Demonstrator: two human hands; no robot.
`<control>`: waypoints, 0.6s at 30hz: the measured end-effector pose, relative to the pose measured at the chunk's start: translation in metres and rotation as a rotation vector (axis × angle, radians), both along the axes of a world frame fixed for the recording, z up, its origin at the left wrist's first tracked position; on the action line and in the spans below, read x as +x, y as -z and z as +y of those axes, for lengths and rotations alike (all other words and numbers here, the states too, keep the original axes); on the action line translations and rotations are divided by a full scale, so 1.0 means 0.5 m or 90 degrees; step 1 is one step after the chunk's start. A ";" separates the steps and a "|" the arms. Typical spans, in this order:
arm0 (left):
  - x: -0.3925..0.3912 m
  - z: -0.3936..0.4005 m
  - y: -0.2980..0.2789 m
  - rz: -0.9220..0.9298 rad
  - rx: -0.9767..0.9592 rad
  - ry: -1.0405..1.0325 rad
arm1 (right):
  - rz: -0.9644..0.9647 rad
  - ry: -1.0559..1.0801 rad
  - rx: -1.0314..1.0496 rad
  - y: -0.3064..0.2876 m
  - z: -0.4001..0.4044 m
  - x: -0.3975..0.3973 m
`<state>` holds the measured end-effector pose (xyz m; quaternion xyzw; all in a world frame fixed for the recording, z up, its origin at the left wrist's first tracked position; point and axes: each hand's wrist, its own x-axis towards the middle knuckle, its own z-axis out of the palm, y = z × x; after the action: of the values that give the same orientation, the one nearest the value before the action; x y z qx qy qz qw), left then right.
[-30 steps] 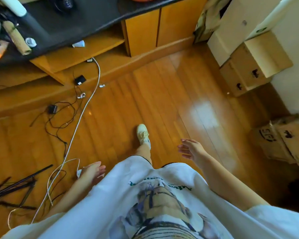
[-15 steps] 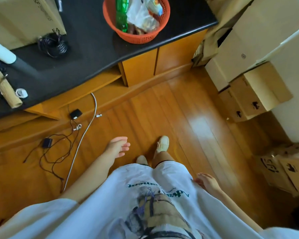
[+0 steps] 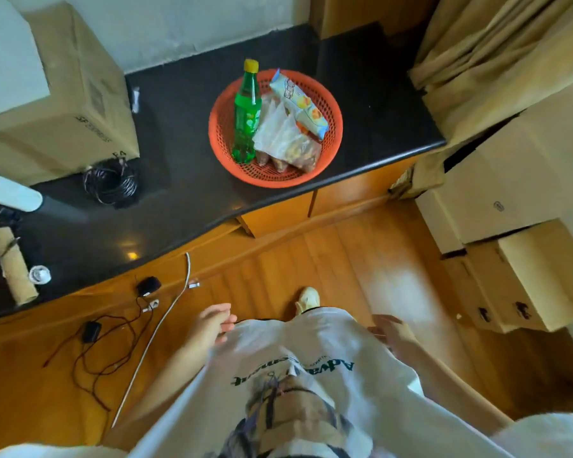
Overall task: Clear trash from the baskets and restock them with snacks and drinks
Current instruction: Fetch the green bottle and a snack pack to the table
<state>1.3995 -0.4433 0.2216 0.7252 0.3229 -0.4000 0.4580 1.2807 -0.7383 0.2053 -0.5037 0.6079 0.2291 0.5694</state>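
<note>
Black counter top (image 3: 186, 190) is running across the upper part of the head view, above a wooden floor, and the orange basket (image 3: 334, 110) sitting on it is serving as the landmark. Far to the left of the basket a large cardboard box (image 3: 63, 104) is standing on the counter, with a coil of dark cable (image 3: 110, 185) lying at its foot. Inside the basket, a green bottle (image 3: 245, 110) with a yellow cap is lying along the left side, clear bags of snacks (image 3: 286, 140) are filling the middle, and a pale wrapped packet (image 3: 300, 104) is leaning on the right. To the right of the basket more cardboard boxes (image 3: 510, 200) are stacking up by a curtain.

Well below the basket, the left hand (image 3: 212, 323) is hanging empty with relaxed fingers, and the right hand (image 3: 392, 332) is likewise carrying nothing, fingers loosely spread. Both are well apart from the basket.

By my judgement the person is approaching the basket to sort it. Next, one hand needs to be reaching up over the counter edge to pick out whatever is trash; which items those are I cannot tell.
</note>
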 end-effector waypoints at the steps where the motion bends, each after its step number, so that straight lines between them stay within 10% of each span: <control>1: 0.019 0.001 0.001 -0.005 0.011 -0.008 | 0.008 -0.041 -0.001 -0.002 -0.015 0.041; 18: 0.469 -0.061 0.062 0.057 0.085 -0.235 | -0.160 -0.222 -0.081 -0.014 -0.102 0.694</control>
<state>1.6339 -0.4740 0.1904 0.6641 0.4963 -0.3184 0.4597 1.6275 -0.7890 0.2123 -0.6606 0.4490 0.2207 0.5597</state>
